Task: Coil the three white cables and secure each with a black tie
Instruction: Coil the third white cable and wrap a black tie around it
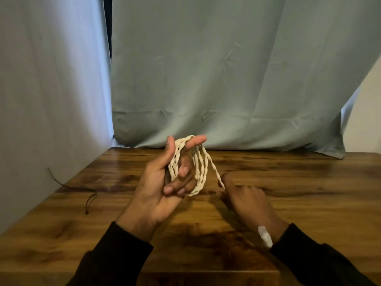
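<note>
Looped round the left hand (158, 182), a white cable (198, 168) of twisted strands is held above the wooden table (299, 193): several turns are passed over the raised index finger, which points to the right, and hang down past the curled lower fingers (175, 187), which are bent in across the palm and close on the loops. The thumb is held upright beside the top of the coil. From the top of the coil one free strand is led down and to the right, where its end is pinched by the right hand (247, 201), whose fingers are curled with the knuckles turned upward; the exact fingertips on the strand cannot be made out because of blur. Both hands are kept clear of the tabletop, near the middle of it. A white patch (265, 236) is seen on the back of the right wrist, just above a dark sleeve (309, 263); the left forearm is covered by dark fabric as well. A thin black tie (90, 200) is laid on the left part of the table, well apart from the hands, near a pale curtain (51, 100). Behind the table a grey-green cloth (226, 79) is hung.
</note>
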